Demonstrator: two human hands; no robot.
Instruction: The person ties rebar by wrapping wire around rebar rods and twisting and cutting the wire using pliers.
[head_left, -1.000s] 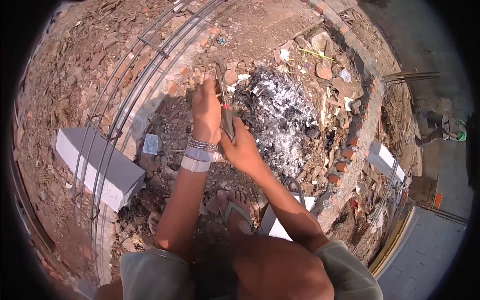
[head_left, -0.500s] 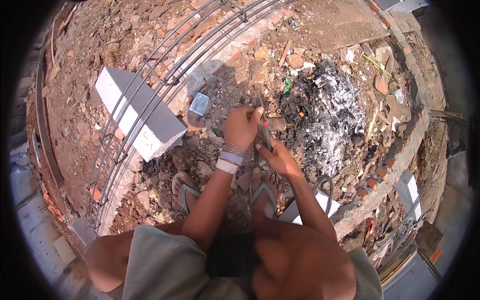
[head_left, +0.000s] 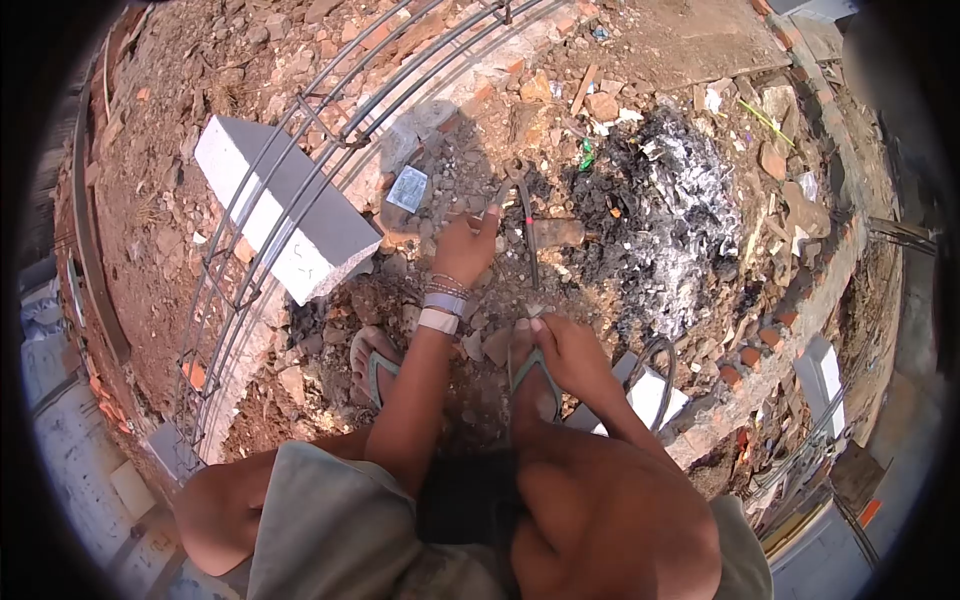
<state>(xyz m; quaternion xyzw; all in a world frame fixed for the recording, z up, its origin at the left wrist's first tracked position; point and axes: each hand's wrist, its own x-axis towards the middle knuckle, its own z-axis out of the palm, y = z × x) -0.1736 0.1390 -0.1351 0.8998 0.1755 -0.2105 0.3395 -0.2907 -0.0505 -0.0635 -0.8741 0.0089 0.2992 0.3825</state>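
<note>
A long pair of metal pincers (head_left: 530, 232) with a red band lies on the rubble, its jaws pointing away from me. Just left of it is my left hand (head_left: 467, 246), with bracelets and bands at the wrist; its thumb and fingers are apart and nothing shows in them. My right hand (head_left: 575, 352) is low, beside the toes of my right foot (head_left: 533, 372), below the pincers' handles. Its fingers are closed together, and whatever they may hold is hidden or too small to make out.
A rebar cage (head_left: 300, 200) curves over a pale block (head_left: 285, 210) at the left. Grey and white ash (head_left: 680, 220) lies to the right. A second block (head_left: 660, 398) with a dark wire loop is beside my right forearm. A blue packet (head_left: 407, 189) lies on the rubble.
The pincers were between my hands and now lie on the ground. My left hand has moved off them to the left; my right hand has come down toward my right foot.
</note>
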